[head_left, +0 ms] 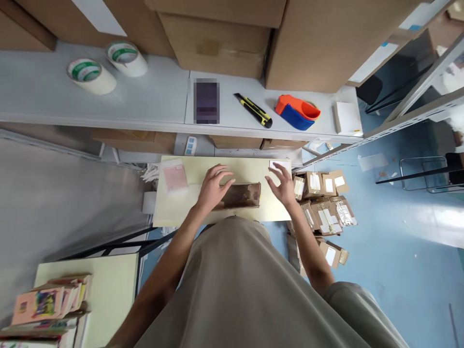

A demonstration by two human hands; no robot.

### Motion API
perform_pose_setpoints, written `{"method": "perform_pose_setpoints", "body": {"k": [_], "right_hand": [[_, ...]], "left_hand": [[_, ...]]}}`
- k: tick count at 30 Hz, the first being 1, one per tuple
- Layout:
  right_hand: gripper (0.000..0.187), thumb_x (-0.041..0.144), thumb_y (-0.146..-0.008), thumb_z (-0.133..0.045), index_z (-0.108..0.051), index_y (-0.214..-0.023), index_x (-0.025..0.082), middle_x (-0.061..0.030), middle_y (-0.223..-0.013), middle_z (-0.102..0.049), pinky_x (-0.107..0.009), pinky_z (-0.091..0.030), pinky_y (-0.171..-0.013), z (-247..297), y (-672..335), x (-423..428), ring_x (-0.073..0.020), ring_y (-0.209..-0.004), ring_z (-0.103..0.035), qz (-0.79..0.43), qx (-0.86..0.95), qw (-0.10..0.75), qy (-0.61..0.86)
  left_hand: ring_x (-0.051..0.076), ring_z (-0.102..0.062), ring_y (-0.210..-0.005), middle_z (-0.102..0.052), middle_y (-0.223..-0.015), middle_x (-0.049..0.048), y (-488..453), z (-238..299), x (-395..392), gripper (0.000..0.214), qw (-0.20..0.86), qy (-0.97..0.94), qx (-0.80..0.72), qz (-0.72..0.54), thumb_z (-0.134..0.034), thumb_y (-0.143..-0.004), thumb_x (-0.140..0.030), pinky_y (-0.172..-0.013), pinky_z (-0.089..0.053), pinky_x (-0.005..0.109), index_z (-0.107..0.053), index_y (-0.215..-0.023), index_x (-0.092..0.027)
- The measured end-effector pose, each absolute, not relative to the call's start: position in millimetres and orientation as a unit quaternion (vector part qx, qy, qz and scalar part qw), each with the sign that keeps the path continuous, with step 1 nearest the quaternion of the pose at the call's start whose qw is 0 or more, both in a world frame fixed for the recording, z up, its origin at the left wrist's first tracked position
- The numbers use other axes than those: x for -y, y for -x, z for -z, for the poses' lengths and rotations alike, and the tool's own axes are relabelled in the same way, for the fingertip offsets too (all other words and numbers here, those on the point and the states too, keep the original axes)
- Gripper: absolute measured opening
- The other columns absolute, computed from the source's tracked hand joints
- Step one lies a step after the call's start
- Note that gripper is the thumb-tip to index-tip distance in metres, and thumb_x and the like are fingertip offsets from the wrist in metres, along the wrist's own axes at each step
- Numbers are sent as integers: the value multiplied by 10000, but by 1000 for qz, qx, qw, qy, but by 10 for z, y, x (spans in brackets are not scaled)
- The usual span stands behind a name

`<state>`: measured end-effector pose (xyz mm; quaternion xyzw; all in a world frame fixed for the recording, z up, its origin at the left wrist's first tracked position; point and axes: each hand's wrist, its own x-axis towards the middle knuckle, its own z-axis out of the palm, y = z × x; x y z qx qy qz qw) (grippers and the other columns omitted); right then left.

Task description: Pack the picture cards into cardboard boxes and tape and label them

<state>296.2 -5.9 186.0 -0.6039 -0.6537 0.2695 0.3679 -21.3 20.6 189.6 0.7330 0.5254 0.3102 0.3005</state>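
Note:
An open cardboard box point(256, 197) lies on the pale yellow table point(195, 174) right in front of me, its inside dark and partly covered by my left hand. My left hand point(213, 186) is over the box's left end with fingers spread; whether it touches the box I cannot tell. To the right of the box, my right hand point(281, 186) is apart from it, fingers parted and curved, holding nothing. Behind that hand a white paper point(277, 165) lies at the table's edge. A pink printed slip point(175, 177) rests on the table's left side.
A grey shelf point(152, 104) above the table carries tape rolls point(92, 77), a yellow-black utility knife point(253, 110), an orange-and-blue tape dispenser point(297, 112) and large cartons point(221, 43). Small taped boxes point(324, 215) are piled on the right. Books point(43, 307) stand on a side table at lower left.

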Motion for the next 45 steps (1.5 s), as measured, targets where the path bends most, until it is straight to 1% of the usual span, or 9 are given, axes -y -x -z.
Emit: {"method": "perform_pose_setpoints", "body": {"k": [6, 11, 14, 18, 21, 25, 30, 38, 45], "right_hand": [[551, 598, -1182, -476, -608, -1599, 263, -173, -1730, -541, -768, -406, -1333, -2557, -3488, -1155, -424, -1654, -476, -58, 699, 346, 623], [588, 527, -1209, -427, -573, -1504, 39, -327, -1583, -609, -806, -403, -1273, -2510, -3699, -2015, -459, -1545, -567, -10, 702, 263, 662], [535, 488, -1209, -467, -585, -1440, 21, -339, -1519, -655, -779, -379, -1287, -2439, -3687, -2163, -442, -1517, -586, -12, 698, 249, 671], [558, 584, -1228, -375, -611, -1360, 95, -257, -1386, -726, -678, -430, -1279, -2506, -3554, -1820, -377, -1403, -676, -35, 673, 280, 684], [665, 769, -1148, -466, -601, -1357, 152, -180, -1216, -747, -626, -583, -1093, -2566, -3326, -1267, -361, -1155, -751, -86, 631, 342, 691], [664, 851, -1051, -619, -628, -1297, 234, -91, -1101, -767, -483, -643, -950, -2557, -2861, -455, -283, -999, -726, -259, 623, 412, 612], [633, 850, -1004, -694, -645, -1214, 255, -67, -1091, -780, -391, -630, -929, -2467, -2309, 195, -247, -1000, -725, -440, 582, 412, 545], [653, 845, -1017, -667, -637, -1262, 241, -104, -1155, -780, -422, -628, -964, -2405, -1838, 458, -269, -1042, -728, -468, 577, 383, 550], [661, 852, -1010, -667, -645, -1237, 231, -84, -1057, -767, -405, -622, -819, -2578, -1947, 430, -262, -908, -704, -447, 682, 200, 543]], "left_hand": [[325, -587, -1550, -698, -1507, 97, -526, -2616, -918, 224, 288, -776, -416, -377, -597, -1146, -348, -1367, -451, 594, -783, -1240, -266], [345, -573, -1556, -670, -1514, 83, -917, -2994, -1155, 248, 278, -781, -381, -410, -601, -1168, -420, -1371, -433, 655, -776, -1278, -283], [342, -584, -1549, -672, -1506, 79, -966, -3050, -1098, 256, 278, -780, -380, -413, -598, -1173, -439, -1367, -439, 656, -775, -1268, -280], [313, -657, -1468, -730, -1438, 86, -833, -2925, -859, 251, 287, -766, -394, -419, -586, -1174, -417, -1325, -505, 589, -774, -1236, -263], [280, -739, -1322, -778, -1360, 100, -682, -2716, -589, 261, 325, -729, -416, -436, -606, -1159, -422, -1210, -600, 494, -758, -1265, -239], [219, -791, -1140, -805, -1229, 95, -537, -2476, -158, 296, 394, -647, -448, -474, -662, -1135, -470, -1053, -666, 377, -725, -1287, -224], [209, -808, -1035, -800, -1123, 76, -378, -2394, 307, 343, 457, -561, -480, -496, -778, -1058, -553, -988, -691, 358, -711, -1134, -225], [219, -811, -983, -817, -1100, 73, -30, -2383, 647, 346, 514, -506, -506, -473, -765, -1043, -557, -933, -676, 342, -757, -1104, -216], [298, -796, -1049, -839, -1112, 127, 489, -2331, 474, 674, 641, -388, -475, -462, -664, -983, -838, -862, -653, 376, -834, -1118, -201]]}}
